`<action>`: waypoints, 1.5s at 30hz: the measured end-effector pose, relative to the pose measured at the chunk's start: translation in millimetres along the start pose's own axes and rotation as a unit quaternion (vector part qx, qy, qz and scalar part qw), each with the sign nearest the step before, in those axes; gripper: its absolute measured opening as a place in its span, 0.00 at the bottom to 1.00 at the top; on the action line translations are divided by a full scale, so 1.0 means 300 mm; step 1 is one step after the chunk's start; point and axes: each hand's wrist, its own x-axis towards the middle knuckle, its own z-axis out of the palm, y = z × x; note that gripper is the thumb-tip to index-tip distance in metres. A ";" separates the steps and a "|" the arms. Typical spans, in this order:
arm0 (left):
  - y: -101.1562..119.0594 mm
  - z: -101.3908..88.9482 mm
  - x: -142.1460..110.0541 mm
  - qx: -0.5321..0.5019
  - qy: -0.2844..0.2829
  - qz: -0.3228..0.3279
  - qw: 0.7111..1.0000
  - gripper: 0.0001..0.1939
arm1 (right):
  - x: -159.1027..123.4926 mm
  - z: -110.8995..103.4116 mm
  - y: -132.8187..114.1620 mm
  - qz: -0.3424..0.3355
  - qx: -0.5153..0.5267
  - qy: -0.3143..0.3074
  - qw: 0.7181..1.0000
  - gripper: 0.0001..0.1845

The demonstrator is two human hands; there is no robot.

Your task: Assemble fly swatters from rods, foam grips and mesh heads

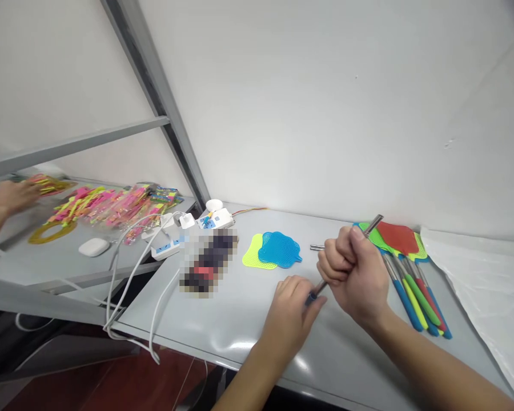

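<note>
Ok so the right fingers [336, 262] are clamped tight round a metal rod [374, 225], and just below them the left fingers [296, 286] are wrapped round its blue grip [310, 298].

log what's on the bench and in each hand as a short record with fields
left hand: left hand closed on a blue grip
right hand: right hand in a fist around a metal rod
rod position: slanted, lower end at the blue grip; how far in is hidden
loose heads: fly swatter heads, blue overlapping yellow
right side: pile of fly swatters with blue, yellow, green and red handles, beside a white sheet
left side: power strips with white cables
nearby: another person's hand, blurred
</note>
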 end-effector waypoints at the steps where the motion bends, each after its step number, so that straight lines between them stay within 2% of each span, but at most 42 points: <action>1: -0.001 0.003 0.002 -0.002 -0.008 0.000 1.000 0.06 | -0.004 -0.003 0.009 0.002 -0.001 -0.006 1.000 0.24; 9: -0.013 0.024 0.014 -0.023 -0.034 -0.021 0.999 0.08 | -0.006 -0.036 0.045 -0.002 -0.048 -0.056 0.997 0.22; 12: -0.018 0.028 0.015 -0.042 -0.051 -0.032 0.997 0.09 | -0.023 -0.066 0.078 0.011 -0.097 -0.065 0.993 0.22; 17: -0.009 0.022 0.021 -0.113 -0.066 -0.047 0.990 0.11 | -0.078 -0.118 0.106 0.044 -0.246 -0.104 0.963 0.21; 22: 0.000 0.023 0.020 -0.187 -0.086 -0.064 0.977 0.15 | -0.096 -0.139 0.120 0.039 -0.250 -0.130 0.959 0.20; 27: -0.007 0.026 0.027 -0.183 -0.085 -0.043 0.978 0.18 | -0.090 -0.159 0.167 0.027 -0.230 -0.093 0.968 0.20; 37: -0.004 0.026 0.021 -0.151 -0.082 -0.053 0.984 0.15 | -0.106 -0.181 0.185 0.046 -0.283 -0.074 0.955 0.17; 45: -0.003 0.037 0.015 -0.157 -0.068 -0.050 0.984 0.17 | -0.109 -0.184 0.191 0.022 -0.317 -0.069 0.946 0.18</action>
